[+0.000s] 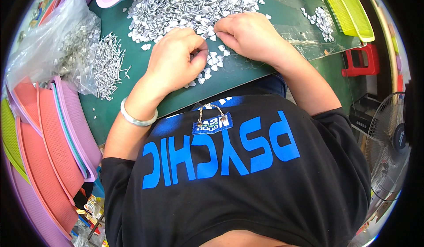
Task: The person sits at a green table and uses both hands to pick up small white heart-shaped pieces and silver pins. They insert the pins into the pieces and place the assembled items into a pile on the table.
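A large heap of small silver heart-shaped pieces point(194, 8) lies on the green tabletop point(240, 77). My left hand point(176, 57), a bangle on its wrist, is curled at the heap's near edge with thumb and fingers pressed together; whatever they pinch is hidden. On the right, my right hand point(249, 36) touches the same edge, its fingers bent and its fingertips on the hearts; I cannot make out what is between them. A small group of loose hearts point(215, 59) lies between the two hands, close to the table's front edge.
Left of the heap are a clear plastic bag point(53, 39) of metal parts and a pile of thin metal pins point(108, 63). Stacked pink and purple baskets point(53, 145) stand at the left. A yellow-green basket point(349, 13), red stool point(361, 61) and fan point(388, 145) are on the right.
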Demonstrator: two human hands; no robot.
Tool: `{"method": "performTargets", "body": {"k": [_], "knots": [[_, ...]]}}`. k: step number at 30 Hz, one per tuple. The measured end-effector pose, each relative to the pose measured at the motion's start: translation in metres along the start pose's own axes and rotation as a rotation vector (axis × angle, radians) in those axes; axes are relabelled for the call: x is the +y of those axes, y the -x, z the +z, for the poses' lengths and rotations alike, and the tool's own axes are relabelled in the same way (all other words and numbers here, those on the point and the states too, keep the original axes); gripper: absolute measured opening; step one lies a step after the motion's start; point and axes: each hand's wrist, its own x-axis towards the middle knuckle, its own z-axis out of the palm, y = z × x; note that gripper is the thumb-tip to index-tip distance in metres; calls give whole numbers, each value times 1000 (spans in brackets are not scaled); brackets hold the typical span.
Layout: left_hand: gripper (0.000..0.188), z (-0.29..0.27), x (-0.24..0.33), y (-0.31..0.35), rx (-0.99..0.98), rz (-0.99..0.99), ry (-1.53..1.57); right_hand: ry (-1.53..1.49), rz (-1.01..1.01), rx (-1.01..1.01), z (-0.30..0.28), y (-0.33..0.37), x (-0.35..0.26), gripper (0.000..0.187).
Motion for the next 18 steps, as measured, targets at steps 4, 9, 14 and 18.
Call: {"method": "performTargets", "body": {"k": [4, 9, 14, 18], "knots": [[9, 2, -5, -1, 130, 1, -6, -543, 238, 83, -7, 1, -3, 10], [9, 3, -3, -12, 110, 54, -201, -1591, 492, 126, -21, 1, 18, 11], [6, 6, -7, -15, 105, 59, -232, -1332, 493, 68, -24, 3, 13, 11], [5, 6, -13, -12, 93, -27, -144, -603, 319, -74, -15, 6, -1, 14]]}}
